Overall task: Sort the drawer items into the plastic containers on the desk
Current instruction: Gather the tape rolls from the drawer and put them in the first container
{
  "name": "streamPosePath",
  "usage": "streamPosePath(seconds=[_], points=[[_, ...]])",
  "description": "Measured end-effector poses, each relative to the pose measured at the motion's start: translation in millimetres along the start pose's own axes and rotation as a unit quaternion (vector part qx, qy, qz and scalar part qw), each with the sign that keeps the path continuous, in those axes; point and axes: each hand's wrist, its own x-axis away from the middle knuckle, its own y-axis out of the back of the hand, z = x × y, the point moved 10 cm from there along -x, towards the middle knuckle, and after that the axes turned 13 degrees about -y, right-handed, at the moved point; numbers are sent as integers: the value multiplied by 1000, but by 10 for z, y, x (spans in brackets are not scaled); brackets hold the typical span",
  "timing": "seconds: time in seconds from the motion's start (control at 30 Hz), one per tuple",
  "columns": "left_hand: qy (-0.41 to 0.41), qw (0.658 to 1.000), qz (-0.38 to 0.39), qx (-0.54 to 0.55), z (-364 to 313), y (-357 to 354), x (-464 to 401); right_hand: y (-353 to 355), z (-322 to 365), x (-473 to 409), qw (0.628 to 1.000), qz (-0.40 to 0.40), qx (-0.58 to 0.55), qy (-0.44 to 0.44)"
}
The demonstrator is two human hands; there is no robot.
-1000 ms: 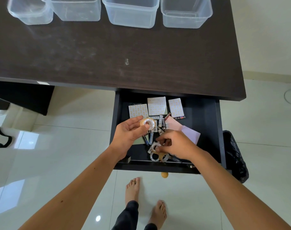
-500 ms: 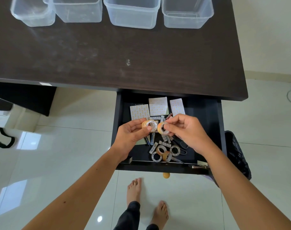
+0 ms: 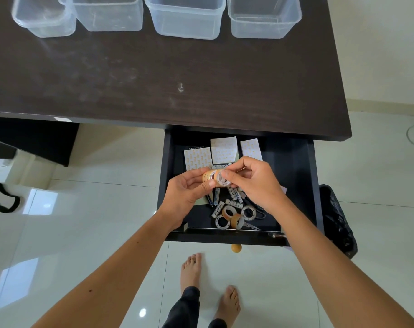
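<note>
A: Where are the tape rolls right now?

B: Two small tape rolls (image 3: 215, 178) sit side by side above the open drawer (image 3: 295, 185). The left hand (image 3: 189, 192) pinches the tan one between thumb and fingers, and the right hand (image 3: 253, 183) presses the paler roll against it with its fingertips closed on it.

A: So they're being stacked?

B: That's my reading: gathering like with like before carrying them up. To do it well, I'd line up the cores so one hand can clamp the pair, freeing the other for the loose rolls (image 3: 234, 215) lying near the drawer's front, next to the batteries (image 3: 234, 197).

A: What else is in there?

B: Three patterned paper pads (image 3: 223, 150) at the back, and what look like scissors (image 3: 255, 224) partly under the rolls.

A: And the destination?

B: Four clear plastic containers (image 3: 185, 20) in a row at the far edge of the dark desk (image 3: 154, 79), all apparently empty. The desktop is dusty and smudged.

A: The room?

B: Glossy pale floor tiles (image 3: 83, 221), a black bag (image 3: 338, 221) just right of the drawer, bare feet below.
</note>
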Motion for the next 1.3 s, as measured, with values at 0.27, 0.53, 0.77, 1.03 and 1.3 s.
streamPosePath(seconds=[0.27, 0.53, 0.77, 1.03, 1.3], points=[[-25, 999, -15, -38, -5, 29, -34, -1, 27, -15, 998, -41, 44, 24], [-22, 998, -4, -66, -23, 6, -49, -79, 51, -18, 997, -44, 42, 39], [8, 998, -14, -67, 50, 85, -66, 37, -197, 5, 1000, 12, 21, -8], [12, 998, -16, -64, 76, 118, -78, -227, -716, 116, 932, 184, 310, -33], [15, 997, 15, -73, 71, 79, -57, -222, -717, 52, 932, 162, 324, -22]])
